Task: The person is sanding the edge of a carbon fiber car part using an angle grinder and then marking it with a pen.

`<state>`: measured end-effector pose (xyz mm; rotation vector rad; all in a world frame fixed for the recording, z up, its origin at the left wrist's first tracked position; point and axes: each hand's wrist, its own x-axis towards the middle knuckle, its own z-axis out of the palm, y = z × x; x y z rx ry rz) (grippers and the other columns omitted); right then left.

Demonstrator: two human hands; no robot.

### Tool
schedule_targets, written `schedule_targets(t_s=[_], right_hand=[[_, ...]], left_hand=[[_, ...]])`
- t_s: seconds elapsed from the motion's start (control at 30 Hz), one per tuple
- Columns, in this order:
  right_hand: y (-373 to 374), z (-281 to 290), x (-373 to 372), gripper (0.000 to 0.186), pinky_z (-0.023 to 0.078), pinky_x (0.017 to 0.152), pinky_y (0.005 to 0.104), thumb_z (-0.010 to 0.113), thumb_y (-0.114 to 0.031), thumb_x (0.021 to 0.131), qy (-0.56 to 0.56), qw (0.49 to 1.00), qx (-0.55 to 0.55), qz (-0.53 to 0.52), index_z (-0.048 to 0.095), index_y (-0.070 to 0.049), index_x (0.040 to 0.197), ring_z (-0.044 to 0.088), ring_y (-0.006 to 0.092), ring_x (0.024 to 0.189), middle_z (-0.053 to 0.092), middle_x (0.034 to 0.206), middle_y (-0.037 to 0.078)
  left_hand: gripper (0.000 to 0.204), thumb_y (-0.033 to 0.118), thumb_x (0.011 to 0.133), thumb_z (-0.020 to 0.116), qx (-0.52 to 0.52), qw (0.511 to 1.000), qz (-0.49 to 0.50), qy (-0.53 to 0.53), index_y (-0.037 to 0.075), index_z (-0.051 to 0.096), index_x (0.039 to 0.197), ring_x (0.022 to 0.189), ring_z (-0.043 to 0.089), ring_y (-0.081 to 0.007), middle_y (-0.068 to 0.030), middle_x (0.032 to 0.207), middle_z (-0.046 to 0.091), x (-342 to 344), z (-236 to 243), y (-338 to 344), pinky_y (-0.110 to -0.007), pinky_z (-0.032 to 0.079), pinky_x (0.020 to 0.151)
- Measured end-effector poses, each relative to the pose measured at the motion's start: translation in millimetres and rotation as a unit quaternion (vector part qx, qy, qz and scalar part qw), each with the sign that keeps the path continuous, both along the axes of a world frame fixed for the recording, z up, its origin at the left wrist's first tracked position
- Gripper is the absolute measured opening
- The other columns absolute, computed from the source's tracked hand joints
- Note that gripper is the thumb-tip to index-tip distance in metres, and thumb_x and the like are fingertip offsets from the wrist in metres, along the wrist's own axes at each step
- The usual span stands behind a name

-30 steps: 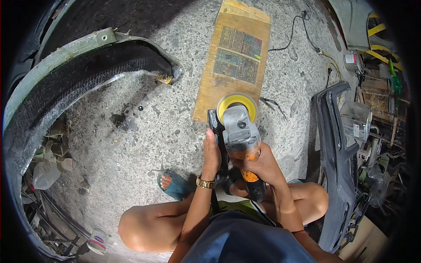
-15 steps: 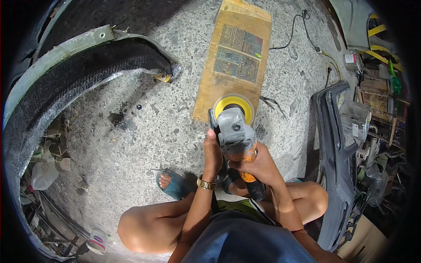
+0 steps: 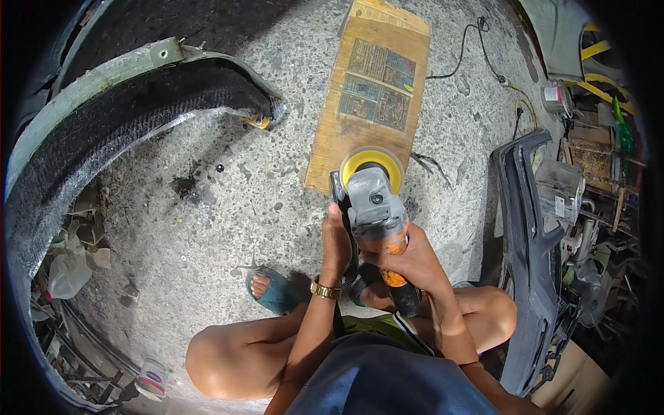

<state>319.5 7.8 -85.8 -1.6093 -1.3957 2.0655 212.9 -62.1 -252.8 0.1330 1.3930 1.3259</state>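
My right hand (image 3: 413,259) is wrapped round the orange body of an angle grinder (image 3: 377,214) with a scuffed grey head. A round yellow pad (image 3: 389,166) sits at its far end, above the near edge of a wooden board (image 3: 325,155). My left hand (image 3: 335,245), thumb pointing away from me, grips a narrow dark strip-like part (image 3: 337,184) close along the grinder's left side. Much of that part is hidden by the grinder and my hand; its exact kind is unclear. Whether the pad touches it cannot be seen.
A large curved panel (image 3: 104,81), dark inside, arches over the left side. A long grey bumper-like part (image 3: 531,256) lies at the right, beside piled metal parts (image 3: 591,277). A black cord (image 3: 462,52) crosses the concrete floor. A white tub (image 3: 152,379) stands lower left.
The grinder has shifted very slightly to the right, its yellow pad with it. My left hand and the narrow dark part have hardly moved.
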Motion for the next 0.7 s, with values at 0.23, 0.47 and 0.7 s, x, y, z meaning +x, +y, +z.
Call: schedule_targets(t_s=[0.23,0.47,0.7], right_hand=[[-1.1,-5.0,2.1,0.053,0.052,0.086,0.0308,0.086,-0.012,0.076,-0.031,0.999,0.02,0.014,0.06,0.0,0.12,0.064,0.0126,0.095,0.068,0.109,0.005],[0.1,-2.3,1.7,0.062,0.052,0.09,0.0332,0.089,-0.022,0.074,0.008,1.0,0.016,-0.004,0.059,0.001,0.123,0.064,0.0158,0.099,0.07,0.11,0.009],[1.6,1.5,1.1,0.063,0.052,0.088,0.0324,0.088,-0.021,0.075,-0.014,1.0,-0.007,-0.002,0.058,0.002,0.125,0.064,0.0146,0.098,0.069,0.11,0.008]], left_hand=[[0.069,0.058,0.106,0.024,0.001,0.999,0.042,-0.026,-0.001,0.049,0.08,0.073,0.042,-0.0151,-0.003,0.073,0.049,5.9,22.2,11.2,-0.037,0.039,0.065],[0.065,0.052,0.108,0.025,0.015,0.999,0.007,-0.043,-0.002,0.052,0.084,0.074,0.044,-0.0139,-0.0029,0.077,0.053,0.7,7.3,3.6,-0.036,0.042,0.068],[0.065,0.052,0.108,0.025,0.003,0.996,0.06,-0.071,-0.002,0.053,0.084,0.075,0.046,-0.0138,-0.0026,0.078,0.054,2.9,24.6,11.0,-0.036,0.043,0.068]])
